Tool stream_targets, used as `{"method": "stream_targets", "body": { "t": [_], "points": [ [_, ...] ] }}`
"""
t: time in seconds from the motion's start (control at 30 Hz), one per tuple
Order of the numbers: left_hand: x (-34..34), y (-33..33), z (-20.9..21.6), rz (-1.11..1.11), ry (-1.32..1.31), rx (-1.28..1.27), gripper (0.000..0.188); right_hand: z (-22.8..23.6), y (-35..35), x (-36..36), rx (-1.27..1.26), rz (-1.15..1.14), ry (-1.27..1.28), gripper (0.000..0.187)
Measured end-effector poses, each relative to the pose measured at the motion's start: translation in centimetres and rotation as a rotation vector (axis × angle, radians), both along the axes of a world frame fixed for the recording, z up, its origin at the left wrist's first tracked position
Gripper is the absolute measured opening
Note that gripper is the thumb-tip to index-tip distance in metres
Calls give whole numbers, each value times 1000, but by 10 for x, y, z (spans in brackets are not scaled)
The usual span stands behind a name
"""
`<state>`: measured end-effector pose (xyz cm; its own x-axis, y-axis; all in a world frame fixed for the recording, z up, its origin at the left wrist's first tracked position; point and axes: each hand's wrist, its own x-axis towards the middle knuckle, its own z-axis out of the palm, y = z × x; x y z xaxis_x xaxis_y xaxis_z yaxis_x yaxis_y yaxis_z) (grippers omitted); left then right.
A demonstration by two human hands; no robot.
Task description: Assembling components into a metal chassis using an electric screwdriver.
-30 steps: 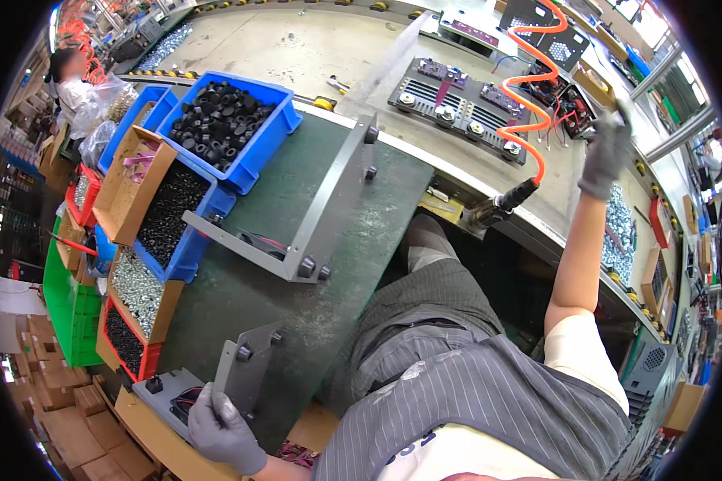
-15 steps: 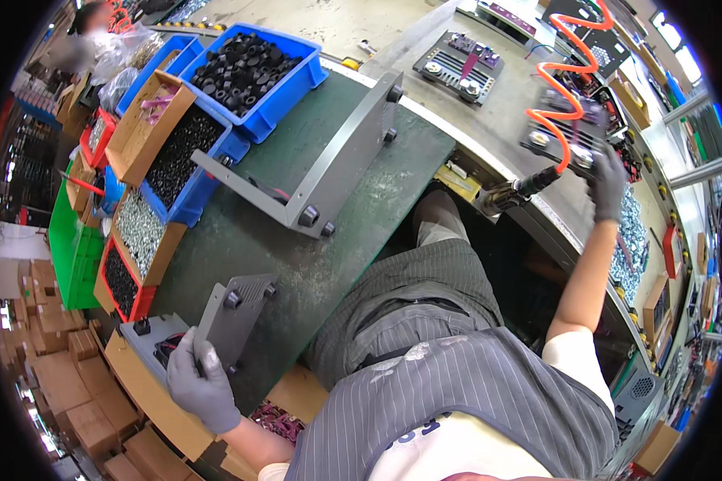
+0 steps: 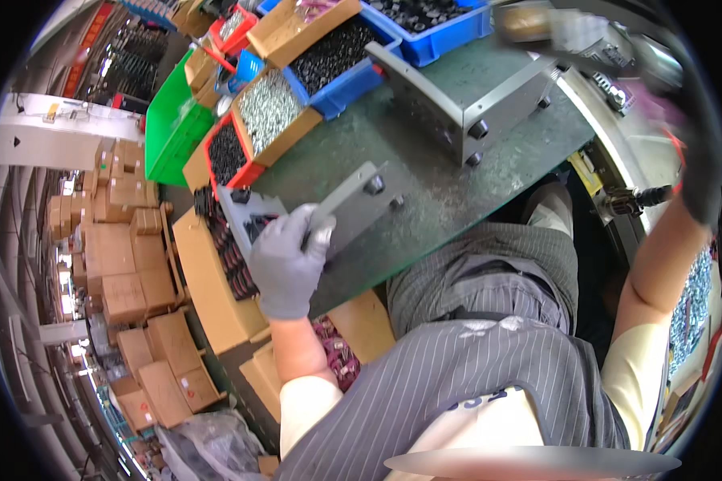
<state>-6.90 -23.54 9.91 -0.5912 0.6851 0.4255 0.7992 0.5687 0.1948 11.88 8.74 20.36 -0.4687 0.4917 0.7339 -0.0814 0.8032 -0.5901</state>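
My left hand, in a grey glove, grips the near edge of a grey U-shaped metal bracket with black feet, tilted on the dark green bench. A larger grey metal bracket, also with black feet, stands farther right. My right hand, gloved and raised at the right, is smeared by motion. Its fingers appear closed on a dark plate with metal knobs, lifted close to view and badly blurred. A powered screwdriver lies below that hand.
A blue bin of black caps, a blue bin of small black parts, and a box of silver screws line the far side. A green bin and stacked cartons are at left. Another plate assembly lies behind the raised plate.
The view has swung left. My right hand has lifted the knobbed plate off the right-hand work surface. My left hand still grips the smaller bracket.
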Motion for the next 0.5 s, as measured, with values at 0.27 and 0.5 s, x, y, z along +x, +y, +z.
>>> {"method": "stream_targets", "body": {
  "t": [0.27, 0.5],
  "points": [
    [26, -4, -2, 67, -85, -71, 36, -59, -47, -112, 464, 87, -784, 42],
    [14, 5, -12, 43, 31, -74, 36, -102, -80, -137, 407, 321, -774, 51]
  ]
}}
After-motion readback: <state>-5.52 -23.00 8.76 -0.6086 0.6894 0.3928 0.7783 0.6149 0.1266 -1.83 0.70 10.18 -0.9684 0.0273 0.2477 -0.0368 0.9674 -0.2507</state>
